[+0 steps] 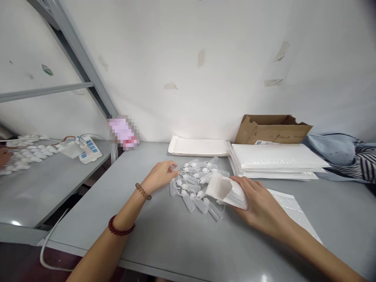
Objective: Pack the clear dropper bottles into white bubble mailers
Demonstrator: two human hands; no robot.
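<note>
Several small translucent plastic bottles [188,200] with white caps and loops lie in a heap on the grey table [164,239]. My left hand [161,174] is at the heap's left edge, thumb and fingers curled near the bottles; whether it grips one is too small to tell. In my right hand [249,196] is a white padded envelope [235,194], its open mouth facing left above the right side of the heap. Part of the envelope is hidden by my fingers. Under my right forearm lies another white envelope [293,209], flat.
Behind the heap lies a stack of white envelopes [199,146]. To its right are a bigger stack [276,158], a cardboard box [272,131] and blue cloth [331,150]. On the left table are many white items [35,152] and a blue-white device [89,149], with a person's hand [4,156] at the edge.
</note>
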